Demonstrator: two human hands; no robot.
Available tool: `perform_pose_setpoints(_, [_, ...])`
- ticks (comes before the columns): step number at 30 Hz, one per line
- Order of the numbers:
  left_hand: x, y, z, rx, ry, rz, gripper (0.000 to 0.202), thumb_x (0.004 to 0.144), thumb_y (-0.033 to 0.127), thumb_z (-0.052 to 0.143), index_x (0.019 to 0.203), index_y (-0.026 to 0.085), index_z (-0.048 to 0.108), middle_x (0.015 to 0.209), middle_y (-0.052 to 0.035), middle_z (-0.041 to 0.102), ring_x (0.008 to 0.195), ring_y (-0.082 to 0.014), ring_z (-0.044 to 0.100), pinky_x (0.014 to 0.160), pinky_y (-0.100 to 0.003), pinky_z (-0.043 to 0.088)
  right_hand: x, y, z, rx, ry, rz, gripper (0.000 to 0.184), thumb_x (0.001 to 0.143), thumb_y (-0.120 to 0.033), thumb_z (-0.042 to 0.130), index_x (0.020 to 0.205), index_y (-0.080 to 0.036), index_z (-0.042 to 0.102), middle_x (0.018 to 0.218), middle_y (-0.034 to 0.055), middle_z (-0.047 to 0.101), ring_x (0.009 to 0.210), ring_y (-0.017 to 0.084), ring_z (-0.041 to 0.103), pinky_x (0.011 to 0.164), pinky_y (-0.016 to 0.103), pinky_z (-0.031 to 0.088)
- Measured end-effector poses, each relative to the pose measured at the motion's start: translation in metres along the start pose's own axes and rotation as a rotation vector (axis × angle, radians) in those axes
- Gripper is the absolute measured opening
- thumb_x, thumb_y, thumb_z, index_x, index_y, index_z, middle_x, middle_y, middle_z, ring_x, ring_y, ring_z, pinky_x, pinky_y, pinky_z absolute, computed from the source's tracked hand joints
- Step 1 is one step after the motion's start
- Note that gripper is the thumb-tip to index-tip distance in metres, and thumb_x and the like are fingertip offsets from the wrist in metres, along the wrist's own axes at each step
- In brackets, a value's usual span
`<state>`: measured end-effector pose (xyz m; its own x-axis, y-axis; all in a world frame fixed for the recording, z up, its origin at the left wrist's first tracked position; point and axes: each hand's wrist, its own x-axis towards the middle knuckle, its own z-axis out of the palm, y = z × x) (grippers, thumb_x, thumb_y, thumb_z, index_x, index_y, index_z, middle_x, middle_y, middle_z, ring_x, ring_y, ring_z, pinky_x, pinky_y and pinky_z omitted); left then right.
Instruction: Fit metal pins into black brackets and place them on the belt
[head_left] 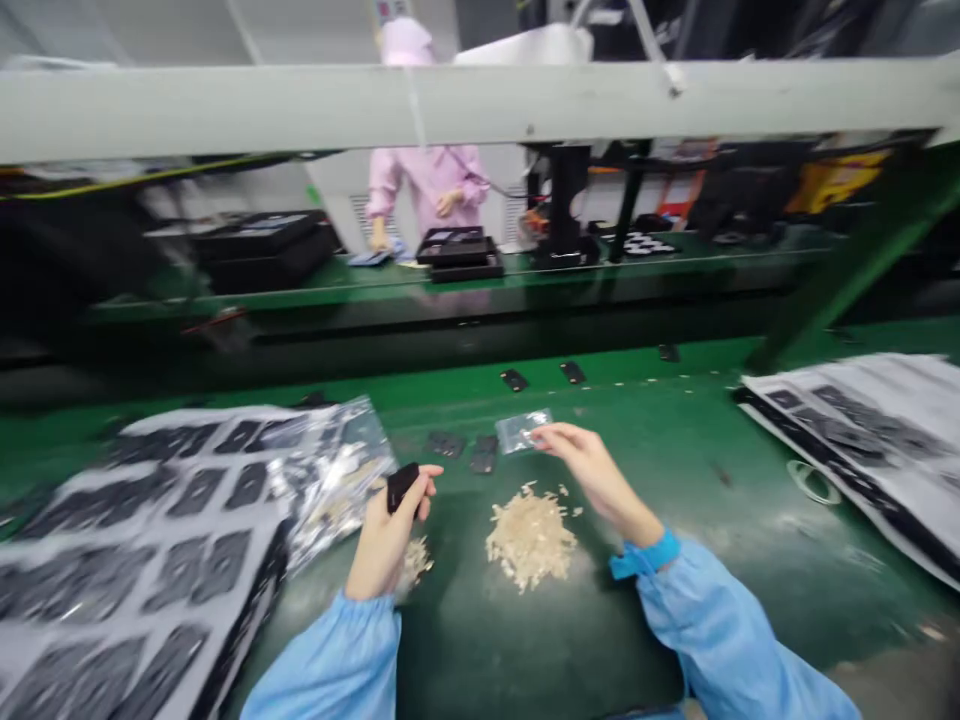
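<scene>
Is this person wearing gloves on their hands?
No, the left hand and the right hand are both bare, with light blue sleeves ending at the wrists.

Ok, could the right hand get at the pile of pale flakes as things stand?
Probably yes. The right hand seems to be pinching the small clear bag, and the pile of pale flakes lies close below it on the green bench, with nothing in between.

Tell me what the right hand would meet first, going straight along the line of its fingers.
The small clear plastic bag comes first for the right hand; its fingertips seem already at the bag's edge, though depth is hard to judge from this view.
</scene>
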<state>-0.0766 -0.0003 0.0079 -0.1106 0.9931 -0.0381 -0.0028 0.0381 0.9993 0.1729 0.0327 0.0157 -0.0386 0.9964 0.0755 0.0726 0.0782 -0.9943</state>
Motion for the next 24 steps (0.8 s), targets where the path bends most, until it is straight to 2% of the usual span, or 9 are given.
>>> perform_pose_setpoints(2, [-0.005, -0.007, -0.024, 0.201, 0.081, 0.011, 0.032, 0.077, 0.04, 0.061, 0.093, 0.013, 0.066, 0.063, 0.0011, 0.054, 0.052, -0.0086, 0.046, 0.052, -0.02, 0.038, 0.005, 0.014, -0.012, 0.036, 0.011, 0.065, 0.032, 0.08, -0.041, 0.057, 0.09, -0.012, 0.068, 0.093, 0.0114, 0.068, 0.083, 0.02, 0.063, 0.079, 0.036, 0.049])
perform_pose_setpoints(5, [-0.019, -0.023, -0.047, 0.46, 0.113, 0.001, 0.031, 0.077, 0.04, 0.058, 0.091, 0.014, 0.065, 0.069, -0.0017, 0.061, 0.055, -0.013, 0.053, 0.056, -0.025, 0.043, 0.009, 0.03, -0.019, 0.051, -0.006, 0.128, 0.034, 0.075, -0.044, 0.063, 0.085, -0.011, 0.068, 0.085, 0.0115, 0.068, 0.076, 0.02, 0.064, 0.073, 0.035, 0.05])
perform_pose_setpoints(10, [-0.036, -0.046, -0.054, 0.76, 0.109, 0.169, 0.023, 0.084, 0.034, 0.047, 0.086, 0.017, 0.062, 0.085, -0.0057, 0.063, 0.075, -0.0187, 0.059, 0.068, -0.029, 0.046, 0.004, 0.034, -0.016, 0.079, -0.053, 0.22, 0.035, 0.072, -0.047, 0.065, 0.084, -0.014, 0.07, 0.082, 0.0099, 0.068, 0.074, 0.019, 0.063, 0.069, 0.03, 0.051])
perform_pose_setpoints(12, [-0.033, -0.051, -0.055, 0.797, 0.101, 0.212, 0.022, 0.085, 0.032, 0.045, 0.088, 0.018, 0.062, 0.088, -0.0063, 0.062, 0.076, -0.0185, 0.059, 0.07, -0.029, 0.046, 0.004, 0.034, -0.015, 0.083, -0.058, 0.241, 0.035, 0.071, -0.047, 0.067, 0.083, -0.014, 0.07, 0.082, 0.0096, 0.068, 0.073, 0.019, 0.063, 0.069, 0.03, 0.051])
perform_pose_setpoints(15, [-0.018, -0.052, -0.058, 0.801, 0.044, 0.216, 0.019, 0.081, 0.032, 0.052, 0.089, 0.019, 0.064, 0.087, -0.0047, 0.059, 0.063, -0.0148, 0.054, 0.065, -0.028, 0.044, 0.005, 0.037, -0.015, 0.088, -0.06, 0.253, 0.035, 0.071, -0.047, 0.066, 0.084, -0.014, 0.069, 0.082, 0.0097, 0.068, 0.074, 0.019, 0.063, 0.069, 0.03, 0.051])
perform_pose_setpoints(17, [-0.008, -0.05, -0.061, 0.785, -0.007, 0.206, 0.017, 0.076, 0.032, 0.059, 0.085, 0.019, 0.066, 0.083, -0.003, 0.058, 0.055, -0.0124, 0.049, 0.061, -0.027, 0.043, 0.005, 0.038, -0.016, 0.095, -0.064, 0.25, 0.034, 0.071, -0.046, 0.066, 0.084, -0.014, 0.069, 0.082, 0.0097, 0.068, 0.074, 0.019, 0.063, 0.069, 0.03, 0.051])
perform_pose_setpoints(20, [0.001, -0.045, -0.065, 0.738, -0.062, 0.183, 0.013, 0.071, 0.032, 0.064, 0.074, 0.02, 0.067, 0.077, -0.0017, 0.057, 0.057, -0.0128, 0.048, 0.059, -0.026, 0.04, 0.005, 0.038, -0.018, 0.102, -0.068, 0.242, 0.033, 0.07, -0.044, 0.067, 0.083, -0.014, 0.069, 0.081, 0.0096, 0.068, 0.073, 0.02, 0.064, 0.068, 0.031, 0.051])
perform_pose_setpoints(24, [0.001, -0.04, -0.065, 0.628, -0.049, 0.125, 0.017, 0.069, 0.035, 0.066, 0.066, 0.019, 0.062, 0.073, 0.0004, 0.055, 0.055, -0.0109, 0.044, 0.058, -0.025, 0.037, 0.004, 0.036, -0.018, 0.101, -0.081, 0.239, 0.034, 0.07, -0.044, 0.068, 0.085, -0.014, 0.069, 0.082, 0.0102, 0.068, 0.074, 0.021, 0.064, 0.068, 0.032, 0.052])
